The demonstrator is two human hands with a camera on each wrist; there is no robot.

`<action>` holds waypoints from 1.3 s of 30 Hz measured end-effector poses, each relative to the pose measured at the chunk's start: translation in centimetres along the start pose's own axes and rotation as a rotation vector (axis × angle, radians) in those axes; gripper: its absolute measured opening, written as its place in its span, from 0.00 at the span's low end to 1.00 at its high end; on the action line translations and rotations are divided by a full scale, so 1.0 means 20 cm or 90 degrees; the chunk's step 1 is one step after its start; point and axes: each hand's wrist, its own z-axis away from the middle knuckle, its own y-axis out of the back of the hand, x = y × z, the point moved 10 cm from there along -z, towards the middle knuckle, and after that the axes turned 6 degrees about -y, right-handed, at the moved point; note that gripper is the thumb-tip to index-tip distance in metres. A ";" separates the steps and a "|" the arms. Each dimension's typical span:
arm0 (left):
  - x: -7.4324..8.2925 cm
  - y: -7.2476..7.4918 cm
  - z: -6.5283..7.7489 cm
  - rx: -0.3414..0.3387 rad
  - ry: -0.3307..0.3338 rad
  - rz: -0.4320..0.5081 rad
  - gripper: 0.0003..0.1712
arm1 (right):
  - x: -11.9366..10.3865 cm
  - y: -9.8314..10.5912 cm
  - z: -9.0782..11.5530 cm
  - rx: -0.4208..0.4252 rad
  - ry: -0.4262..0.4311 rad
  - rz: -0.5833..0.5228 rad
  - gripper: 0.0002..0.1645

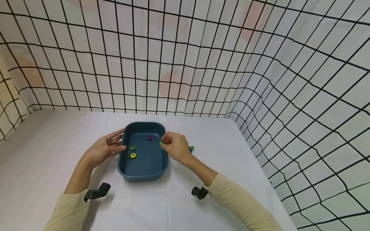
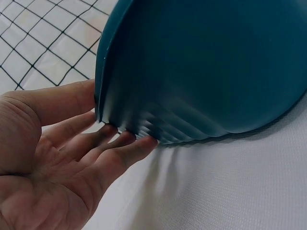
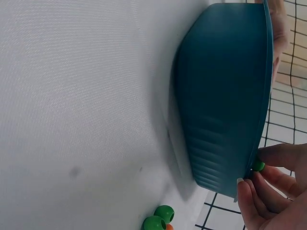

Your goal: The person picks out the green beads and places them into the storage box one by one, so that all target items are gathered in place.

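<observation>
A blue-green plastic tray (image 1: 144, 168) with rounded corners stands on the white cloth. Inside it lie a purple bead (image 1: 149, 138), a green bead (image 1: 133, 148) and a yellow bead (image 1: 133, 155). My left hand (image 1: 101, 149) rests against the tray's left side, thumb at the rim and fingers stretched along the outer wall. At the opposite rim, my right hand (image 1: 177, 147) pinches another green bead (image 3: 258, 165) between thumb and forefinger. Its other fingertips are right at the tray's edge in the right wrist view.
Right of the tray, partly hidden behind my right hand, several loose beads (image 1: 192, 148) sit on the cloth, green, blue and orange among them. Black wire grid panels (image 1: 138, 70) backed with white sheeting rise behind the table (image 1: 202, 211) and along its right side.
</observation>
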 end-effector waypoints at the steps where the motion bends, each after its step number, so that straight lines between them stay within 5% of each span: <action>1: 0.00 0.00 0.00 0.001 0.001 -0.001 0.49 | 0.00 0.00 0.00 0.001 0.001 -0.001 0.05; 39: -0.02 0.00 0.00 0.002 0.002 0.003 0.50 | 0.04 0.06 0.00 0.018 -0.006 0.000 0.08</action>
